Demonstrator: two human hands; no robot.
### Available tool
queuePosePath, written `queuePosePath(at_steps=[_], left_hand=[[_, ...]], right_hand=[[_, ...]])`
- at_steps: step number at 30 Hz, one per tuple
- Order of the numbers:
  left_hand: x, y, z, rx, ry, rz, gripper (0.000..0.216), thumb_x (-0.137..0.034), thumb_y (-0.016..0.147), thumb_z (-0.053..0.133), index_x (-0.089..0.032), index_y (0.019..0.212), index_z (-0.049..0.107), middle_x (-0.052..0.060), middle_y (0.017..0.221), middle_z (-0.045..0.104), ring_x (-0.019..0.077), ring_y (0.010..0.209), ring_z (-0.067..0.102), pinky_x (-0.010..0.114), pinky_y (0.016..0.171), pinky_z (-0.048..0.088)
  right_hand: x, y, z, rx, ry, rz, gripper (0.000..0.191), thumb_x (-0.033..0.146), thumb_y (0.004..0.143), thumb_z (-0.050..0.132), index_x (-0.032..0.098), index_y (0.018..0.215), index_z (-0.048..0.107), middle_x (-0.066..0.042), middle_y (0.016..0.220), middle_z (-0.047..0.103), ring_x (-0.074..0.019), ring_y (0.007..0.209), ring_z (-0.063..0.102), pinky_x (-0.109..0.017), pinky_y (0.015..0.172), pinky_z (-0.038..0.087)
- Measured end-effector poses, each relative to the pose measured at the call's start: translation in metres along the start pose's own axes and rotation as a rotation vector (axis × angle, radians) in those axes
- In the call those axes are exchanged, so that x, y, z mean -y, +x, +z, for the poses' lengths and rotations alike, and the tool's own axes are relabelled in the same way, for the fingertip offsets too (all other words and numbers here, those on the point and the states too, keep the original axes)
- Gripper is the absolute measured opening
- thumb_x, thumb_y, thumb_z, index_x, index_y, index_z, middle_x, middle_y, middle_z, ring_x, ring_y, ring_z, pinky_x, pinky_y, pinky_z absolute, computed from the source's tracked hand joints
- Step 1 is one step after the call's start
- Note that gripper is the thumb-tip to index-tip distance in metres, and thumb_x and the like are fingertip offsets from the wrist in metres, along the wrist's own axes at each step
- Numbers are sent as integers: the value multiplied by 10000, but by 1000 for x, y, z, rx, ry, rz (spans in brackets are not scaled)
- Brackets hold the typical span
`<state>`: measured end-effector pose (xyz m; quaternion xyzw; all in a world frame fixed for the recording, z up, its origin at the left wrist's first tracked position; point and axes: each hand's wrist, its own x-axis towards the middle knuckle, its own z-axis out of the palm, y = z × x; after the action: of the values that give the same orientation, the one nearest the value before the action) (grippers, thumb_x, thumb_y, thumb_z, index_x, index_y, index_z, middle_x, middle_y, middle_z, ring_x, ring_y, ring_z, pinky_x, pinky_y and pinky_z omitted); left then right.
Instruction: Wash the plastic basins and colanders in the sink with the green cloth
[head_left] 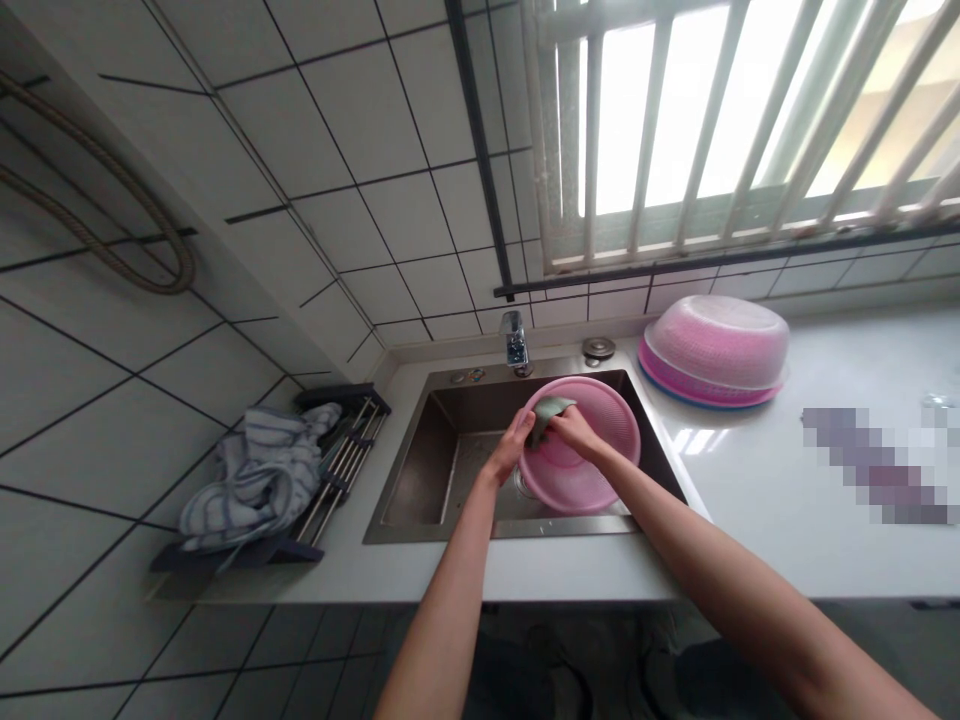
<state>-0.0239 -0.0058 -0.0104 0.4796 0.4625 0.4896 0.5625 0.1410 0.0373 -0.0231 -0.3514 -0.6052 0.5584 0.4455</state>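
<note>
A round pink plastic colander is held tilted over the steel sink, its open side toward me. My left hand grips its left rim, with the fingers partly hidden. Inside the colander, my right hand is closed on a pale green cloth, pressed near the upper left of the inner wall. Part of the cloth lies close to the left fingers.
Behind the sink stands a chrome faucet, with a metal drain stopper beside it. Stacked pink basins rest upside down on the right counter. A striped towel lies on a rack at left.
</note>
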Motion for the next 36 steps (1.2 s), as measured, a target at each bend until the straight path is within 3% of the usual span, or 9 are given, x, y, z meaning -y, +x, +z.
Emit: queuePosePath(at_steps=[2, 4, 9, 12, 14, 22, 24, 29, 36], left_hand=[[0, -1, 3, 20, -36, -6, 686, -675, 836, 769, -217, 1343, 700, 114, 1442, 664, 351, 1413, 532, 444, 1205, 381], [-1, -3, 3, 47, -63, -22, 640, -624, 829, 805, -203, 1298, 696, 118, 1341, 704, 317, 1292, 614, 411, 1124, 450], [-3, -7, -2, 46, -178, -131, 600, -575, 805, 843, -201, 1229, 643, 62, 1068, 735, 186, 890, 692, 304, 829, 541], [-4, -6, -3, -3, -192, -65, 696, -516, 784, 881, -220, 1352, 608, 91, 1171, 745, 210, 956, 711, 315, 852, 549], [-5, -6, -3, -10, -176, -44, 701, -494, 785, 887, -209, 1374, 635, 115, 1232, 749, 250, 1055, 713, 342, 920, 546], [-6, -4, 4, 95, -208, -54, 671, -558, 831, 835, -224, 1394, 688, 123, 1393, 710, 337, 1351, 607, 465, 1181, 426], [-4, -4, 3, 82, -185, -54, 696, -585, 830, 827, -227, 1407, 678, 128, 1429, 687, 345, 1374, 589, 477, 1196, 411], [-2, -5, -5, 42, -72, -43, 671, -611, 834, 809, -202, 1357, 710, 136, 1384, 710, 348, 1327, 621, 485, 1197, 407], [-5, -4, 4, 91, -151, -34, 704, -617, 856, 786, -225, 1428, 663, 128, 1400, 702, 344, 1340, 616, 487, 1188, 425]], right_hand=[[2, 3, -8, -135, -23, 14, 123, 319, 766, 599, 200, 782, 572, -27, 716, 615, -155, 634, 526, -249, 564, 450], [2, 4, -12, -163, -70, 18, 108, 303, 749, 601, 209, 772, 555, -18, 699, 593, -151, 628, 497, -246, 556, 431], [-6, 0, -1, 80, -125, -40, 89, 256, 716, 555, 195, 779, 571, -13, 763, 619, -148, 673, 523, -252, 617, 457], [-10, -6, 8, 292, -185, -10, 110, 223, 671, 553, 181, 768, 583, -7, 772, 626, -142, 679, 536, -249, 637, 462], [-9, -8, 12, 324, -203, -4, 117, 221, 666, 565, 174, 769, 596, -13, 783, 636, -144, 687, 542, -251, 649, 467], [8, -3, 2, -86, -66, -39, 114, 293, 777, 560, 195, 817, 601, -55, 827, 675, -177, 712, 570, -274, 636, 497], [5, -4, 2, -16, -104, -27, 104, 268, 760, 574, 190, 823, 603, -47, 824, 675, -172, 714, 567, -273, 648, 501], [-3, -9, 12, 330, -160, 9, 141, 228, 692, 639, 169, 820, 636, -33, 817, 697, -172, 738, 593, -270, 693, 513], [7, -4, 6, -100, -42, -30, 143, 323, 764, 554, 192, 804, 595, -43, 785, 654, -163, 669, 539, -256, 599, 460]])
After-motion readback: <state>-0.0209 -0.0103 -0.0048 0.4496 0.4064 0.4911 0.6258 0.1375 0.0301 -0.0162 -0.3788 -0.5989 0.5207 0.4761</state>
